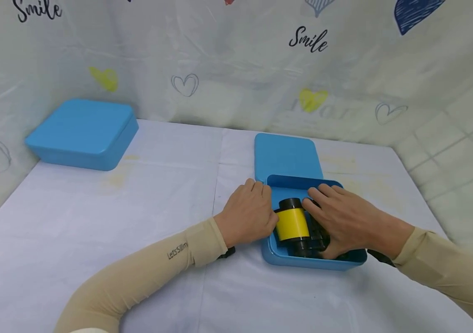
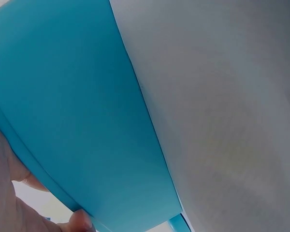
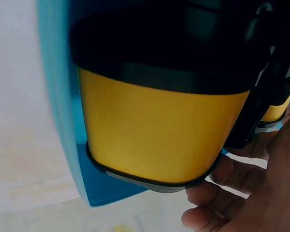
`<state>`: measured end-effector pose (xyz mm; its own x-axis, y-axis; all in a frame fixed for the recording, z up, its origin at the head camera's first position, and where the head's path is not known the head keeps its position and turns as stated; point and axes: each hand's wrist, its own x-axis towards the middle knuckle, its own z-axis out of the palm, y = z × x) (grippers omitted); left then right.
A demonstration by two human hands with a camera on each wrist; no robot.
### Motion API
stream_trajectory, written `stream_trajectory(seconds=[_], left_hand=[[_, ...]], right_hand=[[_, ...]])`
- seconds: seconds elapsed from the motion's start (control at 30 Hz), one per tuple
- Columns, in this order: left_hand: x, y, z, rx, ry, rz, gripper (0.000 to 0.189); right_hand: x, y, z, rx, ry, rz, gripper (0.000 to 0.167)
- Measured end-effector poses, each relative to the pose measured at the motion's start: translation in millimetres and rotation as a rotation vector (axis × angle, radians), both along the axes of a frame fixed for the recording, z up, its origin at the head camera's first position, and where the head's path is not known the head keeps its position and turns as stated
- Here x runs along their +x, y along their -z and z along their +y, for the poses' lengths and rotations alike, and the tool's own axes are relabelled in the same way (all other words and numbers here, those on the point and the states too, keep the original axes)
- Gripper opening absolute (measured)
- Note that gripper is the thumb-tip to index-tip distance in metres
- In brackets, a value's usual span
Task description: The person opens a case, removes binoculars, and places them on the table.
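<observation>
A pair of yellow and black binoculars [image 1: 292, 224] lies inside an open blue box [image 1: 315, 262]. My right hand [image 1: 342, 217] reaches into the box and grips the binoculars by their right barrel, which it mostly hides. In the right wrist view, a yellow barrel [image 3: 159, 130] shows large, with fingers [image 3: 232, 176] curled at its end. At the box's left side, my left hand [image 1: 248, 212] holds the wall near the rim. The left wrist view shows that blue wall [image 2: 82, 111] with fingertips at its edge.
Behind the box lies its flat blue lid [image 1: 288, 155]. A second blue box [image 1: 82, 132], closed, stands at the back left of the white-covered table [image 1: 169, 185]. A printed curtain [image 1: 236, 64] hangs along the back edge.
</observation>
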<state>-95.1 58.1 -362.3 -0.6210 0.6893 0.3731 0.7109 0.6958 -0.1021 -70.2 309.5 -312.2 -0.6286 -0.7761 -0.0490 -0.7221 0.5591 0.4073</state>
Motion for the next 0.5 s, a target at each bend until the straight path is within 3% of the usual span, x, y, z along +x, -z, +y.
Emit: stream_trajectory(seconds=[0.27,0.5], left_hand=[[0.9,0.8,0.2,0.009,0.001,0.078,0.027],[3.0,-0.5,-0.4,0.013,0.000,0.079,0.026]], right_hand=[[1.5,-11.1,4.3,-0.001,0.022,0.018,0.099],[4.2,-18.3,4.3,0.007,0.050,0.019,0.098]])
